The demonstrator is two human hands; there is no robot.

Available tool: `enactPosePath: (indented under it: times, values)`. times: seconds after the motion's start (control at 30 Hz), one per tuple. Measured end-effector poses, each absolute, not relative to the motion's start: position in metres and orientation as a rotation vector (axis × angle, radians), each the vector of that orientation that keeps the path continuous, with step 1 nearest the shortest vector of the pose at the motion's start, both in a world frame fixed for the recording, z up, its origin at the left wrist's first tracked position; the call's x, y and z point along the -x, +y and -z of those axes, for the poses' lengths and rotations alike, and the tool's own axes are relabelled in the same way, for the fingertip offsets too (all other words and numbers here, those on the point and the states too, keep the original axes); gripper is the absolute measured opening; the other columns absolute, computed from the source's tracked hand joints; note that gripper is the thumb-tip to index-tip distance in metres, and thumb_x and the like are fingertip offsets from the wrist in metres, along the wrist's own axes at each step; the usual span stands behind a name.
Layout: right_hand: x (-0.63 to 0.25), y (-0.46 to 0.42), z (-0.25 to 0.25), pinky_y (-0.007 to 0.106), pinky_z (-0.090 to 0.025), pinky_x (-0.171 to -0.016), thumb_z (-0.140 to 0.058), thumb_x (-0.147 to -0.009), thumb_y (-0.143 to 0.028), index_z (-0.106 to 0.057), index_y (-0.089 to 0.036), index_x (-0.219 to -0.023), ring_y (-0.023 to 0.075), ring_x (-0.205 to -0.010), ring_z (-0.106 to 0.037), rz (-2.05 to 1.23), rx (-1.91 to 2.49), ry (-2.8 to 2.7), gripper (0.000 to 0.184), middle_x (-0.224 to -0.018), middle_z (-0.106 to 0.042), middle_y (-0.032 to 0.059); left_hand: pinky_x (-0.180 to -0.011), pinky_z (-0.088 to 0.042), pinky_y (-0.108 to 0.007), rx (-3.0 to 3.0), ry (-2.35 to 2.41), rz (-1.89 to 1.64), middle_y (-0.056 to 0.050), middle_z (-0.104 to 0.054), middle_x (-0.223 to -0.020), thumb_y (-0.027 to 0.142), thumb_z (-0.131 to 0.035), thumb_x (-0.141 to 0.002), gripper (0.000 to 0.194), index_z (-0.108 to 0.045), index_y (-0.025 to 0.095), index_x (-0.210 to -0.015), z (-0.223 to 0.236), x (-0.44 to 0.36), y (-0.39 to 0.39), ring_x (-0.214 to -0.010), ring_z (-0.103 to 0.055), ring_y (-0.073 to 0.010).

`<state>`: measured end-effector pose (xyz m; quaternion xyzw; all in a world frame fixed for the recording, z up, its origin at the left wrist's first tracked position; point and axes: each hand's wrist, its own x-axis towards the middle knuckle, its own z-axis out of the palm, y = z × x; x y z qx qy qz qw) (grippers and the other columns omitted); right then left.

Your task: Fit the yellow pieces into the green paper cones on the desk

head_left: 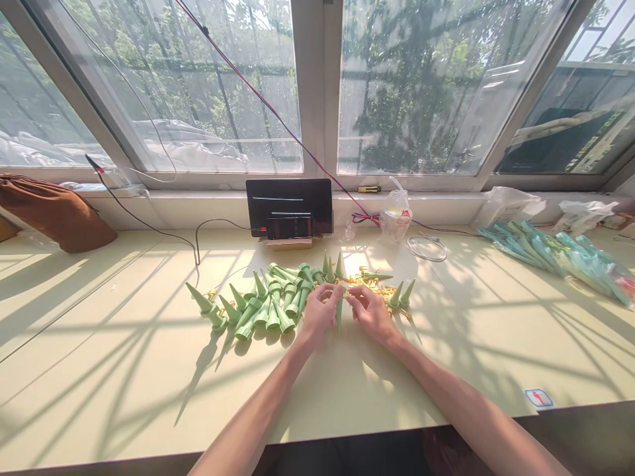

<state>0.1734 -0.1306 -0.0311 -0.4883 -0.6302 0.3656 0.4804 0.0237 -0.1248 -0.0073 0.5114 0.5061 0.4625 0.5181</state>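
Pinching a green cone (pixel 339 316) point-down in the left hand (pixel 321 307), the right hand (pixel 370 309) half-curled beside it, its hold unclear.

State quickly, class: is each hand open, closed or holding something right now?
Left hand: closed, holding a green cone.
Right hand: curled near the cone's top; whether it grips anything cannot be told.

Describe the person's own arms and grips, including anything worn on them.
The left forearm and right forearm are bare where they show, slim and tapering to the wrists, with no sleeve, watch or band visible. The left grip and right grip are ungloved; I can't make out any rings.
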Motion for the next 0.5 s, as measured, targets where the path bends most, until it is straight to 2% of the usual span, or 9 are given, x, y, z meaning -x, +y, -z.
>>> enactPosePath:
  times: [0.2, 0.37, 0.5]
  values:
    - [-0.1739, -0.1335, 0.0252, 0.029, -0.044, -0.052, -0.053, -0.090, -0.051, -0.061, -0.021, -0.091, 0.0170, -0.049, -0.054, -0.918, 1.203, -1.567, 0.031, -0.055, -0.055, -0.0021, -0.041, -0.029, -0.021, -1.241, 1.201, -1.129, 0.006, -0.048, -0.052, 0.062, -0.066, -0.077, 0.044, -0.062, 0.019, -0.084, 0.0081, -0.0230, -0.1239, -0.039, -0.036, -0.0065]
    - [-0.1733, -0.1342, 0.0248, 0.029, -0.041, -0.055, -0.045, -0.095, -0.049, -0.055, -0.022, -0.073, 0.0166, -0.050, -0.052, -0.868, 1.236, -1.639, 0.037, -0.052, -0.052, -0.0018, -0.041, -0.029, -0.021, -1.215, 1.194, -1.131, 0.005, -0.049, -0.055, 0.063, -0.067, -0.076, 0.047, -0.062, 0.018, -0.088, 0.0090, -0.0234, -0.1232, -0.040, -0.034, -0.0058]
    - [-0.1720, -0.1339, 0.0267, 0.028, -0.039, -0.053, -0.041, -0.096, -0.052, -0.053, -0.022, -0.070, 0.0161, -0.048, -0.049, -0.855, 1.260, -1.642, 0.042, -0.051, -0.050, -0.0018, -0.041, -0.030, -0.021, -1.211, 1.204, -1.118, 0.004, -0.051, -0.058, 0.063, -0.068, -0.075, 0.048, -0.064, 0.018, -0.091, 0.0089, -0.0235, -0.1231, -0.041, -0.035, -0.0060]
